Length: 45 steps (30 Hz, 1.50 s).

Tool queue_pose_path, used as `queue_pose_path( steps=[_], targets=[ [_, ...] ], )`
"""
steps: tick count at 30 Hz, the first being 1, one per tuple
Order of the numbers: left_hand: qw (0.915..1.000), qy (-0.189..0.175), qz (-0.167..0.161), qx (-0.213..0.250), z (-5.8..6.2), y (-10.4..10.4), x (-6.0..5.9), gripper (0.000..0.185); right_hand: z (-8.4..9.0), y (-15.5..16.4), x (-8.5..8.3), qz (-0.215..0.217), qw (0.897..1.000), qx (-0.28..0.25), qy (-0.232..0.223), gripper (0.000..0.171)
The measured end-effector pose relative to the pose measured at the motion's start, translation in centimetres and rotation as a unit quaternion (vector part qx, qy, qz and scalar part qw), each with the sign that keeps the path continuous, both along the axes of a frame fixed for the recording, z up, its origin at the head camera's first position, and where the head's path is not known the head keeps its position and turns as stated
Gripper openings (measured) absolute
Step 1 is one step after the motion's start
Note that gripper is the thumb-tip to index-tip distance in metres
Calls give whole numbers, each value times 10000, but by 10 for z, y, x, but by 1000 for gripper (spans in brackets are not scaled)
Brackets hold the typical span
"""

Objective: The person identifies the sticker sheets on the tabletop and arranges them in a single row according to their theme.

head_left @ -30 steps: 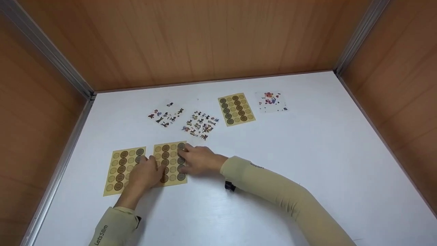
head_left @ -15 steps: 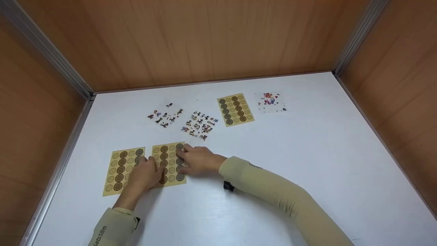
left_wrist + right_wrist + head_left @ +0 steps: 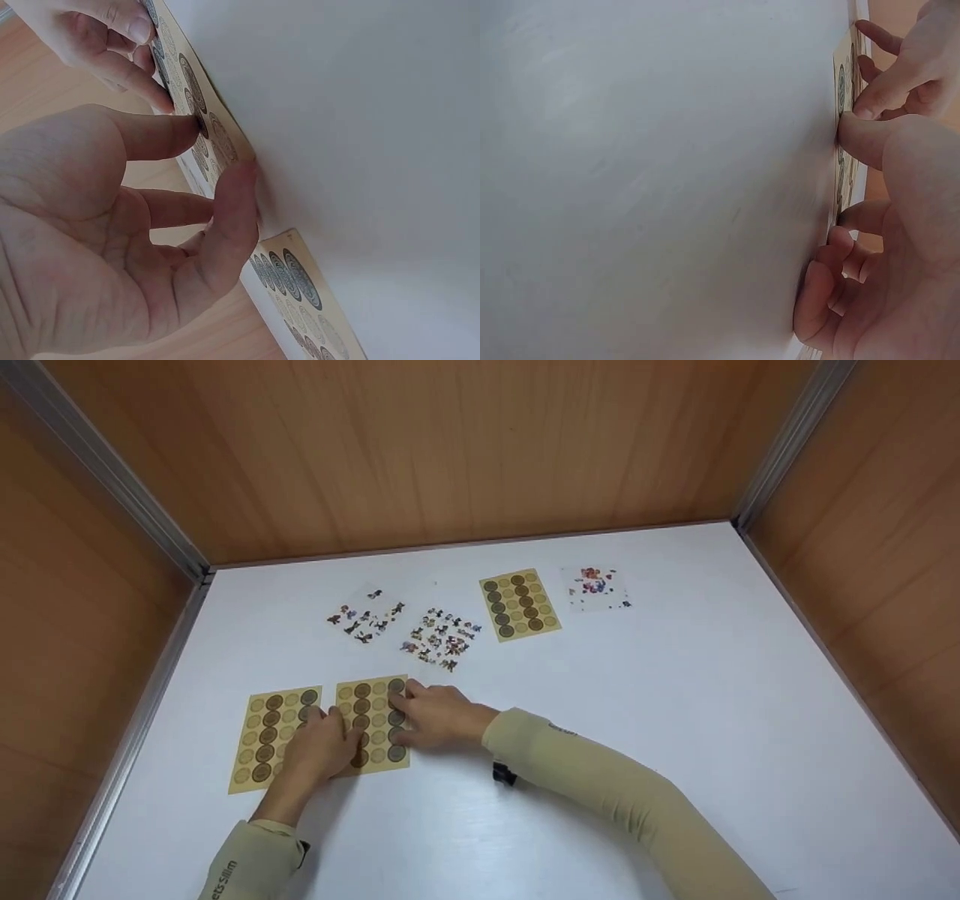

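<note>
Two tan sticker sheets printed with rows of round seals lie side by side on the white table in the head view, a narrow gap between them. Over the right-hand sheet (image 3: pixel 379 720) both hands meet. My left hand (image 3: pixel 319 742) has its thumb on that sheet, while other fingertips reach over the gap and the left-hand sheet (image 3: pixel 259 727). Bent fingertips of my right hand (image 3: pixel 442 716) rest on its right edge. In the left wrist view the sheet (image 3: pixel 223 139) lies under the thumb; in the right wrist view fingertips touch its edge (image 3: pixel 841 82).
Farther back lie a clear sheet of small figure stickers (image 3: pixel 365 616), another such sheet (image 3: pixel 441 639), a third tan sheet (image 3: pixel 520 604) and a clear sheet with reddish stickers (image 3: pixel 596 589). Wooden walls (image 3: pixel 465 457) close off the back and sides.
The right-hand sheet shifts very slightly left between the first two frames, with both hands staying on it. After that the hands and sheets keep their places; the view itself tilts a little.
</note>
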<state>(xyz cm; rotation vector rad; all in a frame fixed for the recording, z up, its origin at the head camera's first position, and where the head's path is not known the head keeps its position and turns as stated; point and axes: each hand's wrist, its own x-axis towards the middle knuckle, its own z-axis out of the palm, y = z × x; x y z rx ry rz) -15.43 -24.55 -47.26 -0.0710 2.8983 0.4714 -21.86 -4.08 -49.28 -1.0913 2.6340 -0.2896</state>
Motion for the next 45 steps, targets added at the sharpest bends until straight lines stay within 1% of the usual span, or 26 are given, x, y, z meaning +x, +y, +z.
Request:
queue_pose_path(
  steps=[4,8,15,20,23,26,28,30,33,37,39,42,45],
  targets=[
    [10000,-6,50,-9,0,-1,4,57,-1,-2,3,-20,10000,76,-2,78],
    [10000,35,41,31,0,0,3,56,-1,-2,3,0,10000,95,10,78],
    [9999,129,-49,77,-1,1,3,54,-2,1,2,101,9995,198,218,76],
    [9999,108,-51,106,-1,2,3,56,-3,3,2,31,9998,90,181,76],
    [9999,68,-39,128,-1,3,2,58,-2,5,1,-33,9999,-77,83,76],
    [9998,-15,24,171,2,4,0,66,1,7,-4,-198,9989,-391,-180,74],
    [9997,-64,63,218,7,7,-3,71,2,10,-9,-328,9960,-720,-427,72],
    [9996,-86,61,244,13,11,-7,72,4,12,-15,-403,9920,-1049,-574,70],
    [9996,13,-28,287,22,18,-15,70,8,18,-25,-434,9861,-1449,-682,64],
    [9988,246,-192,376,33,31,-28,69,19,28,-41,-621,9824,-1678,-540,50],
    [9982,355,-235,415,36,39,-37,69,26,35,-51,-774,9806,-1742,-462,46],
    [9976,474,-259,431,42,53,-54,68,39,48,-68,-1037,9781,-1778,-304,44],
    [9966,499,-320,567,44,69,-74,68,47,69,-87,-1399,9760,-1669,22,43]
  ],
)
